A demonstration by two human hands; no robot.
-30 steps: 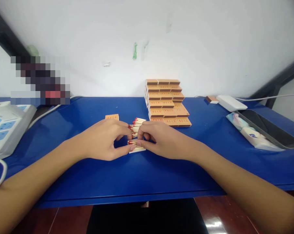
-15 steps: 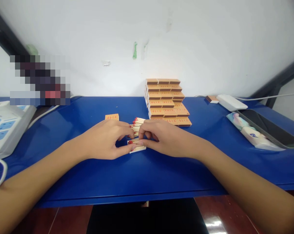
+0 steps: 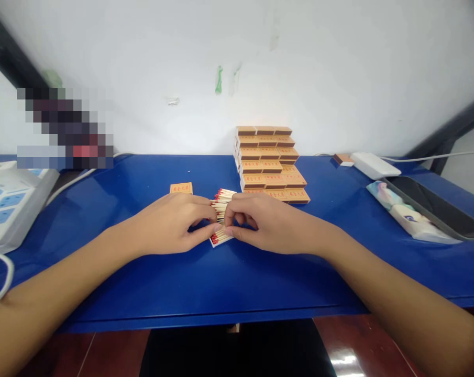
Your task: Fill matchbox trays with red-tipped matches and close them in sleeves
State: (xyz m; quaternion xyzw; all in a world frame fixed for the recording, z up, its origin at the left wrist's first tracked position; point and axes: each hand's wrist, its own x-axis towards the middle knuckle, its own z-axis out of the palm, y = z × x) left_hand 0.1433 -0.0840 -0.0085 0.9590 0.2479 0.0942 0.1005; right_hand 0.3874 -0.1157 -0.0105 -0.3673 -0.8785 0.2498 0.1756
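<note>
Left hand and right hand meet fingertip to fingertip, both pinching a filled tray that lies on the blue table. Loose matches lie just behind the fingers. Box stack farther back, lone box near the left hand.

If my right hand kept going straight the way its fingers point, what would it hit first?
Probably the left hand, fingertips nearly meeting your right hand above the match tray; depth is unclear.
</note>
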